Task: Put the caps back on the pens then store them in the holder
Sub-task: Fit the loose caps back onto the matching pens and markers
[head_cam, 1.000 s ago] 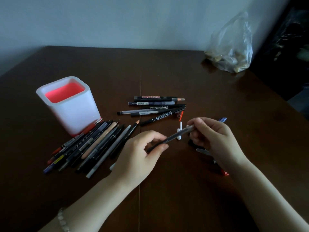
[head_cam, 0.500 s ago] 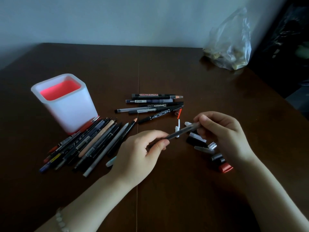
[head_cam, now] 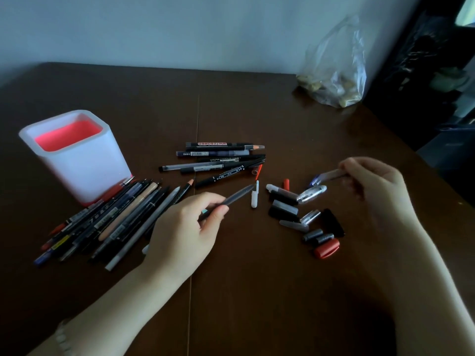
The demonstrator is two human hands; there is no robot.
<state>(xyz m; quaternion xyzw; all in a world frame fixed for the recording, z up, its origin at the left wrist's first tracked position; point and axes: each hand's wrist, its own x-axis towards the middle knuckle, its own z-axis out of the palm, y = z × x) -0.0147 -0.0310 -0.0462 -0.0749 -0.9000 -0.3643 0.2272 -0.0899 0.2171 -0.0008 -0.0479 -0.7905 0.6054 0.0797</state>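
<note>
Grey pen (head_cam: 239, 197) sits pinched in your left hand (head_cam: 185, 235). Your right hand (head_cam: 372, 186), further right, pinches a translucent cap (head_cam: 327, 175).

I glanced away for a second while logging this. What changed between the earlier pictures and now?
The right hand left the tip of the grey pen and drew off to the right, pinching a clear cap. The left hand still grips the pen. The holder, the pens on the table and the loose caps lie as before.
</note>
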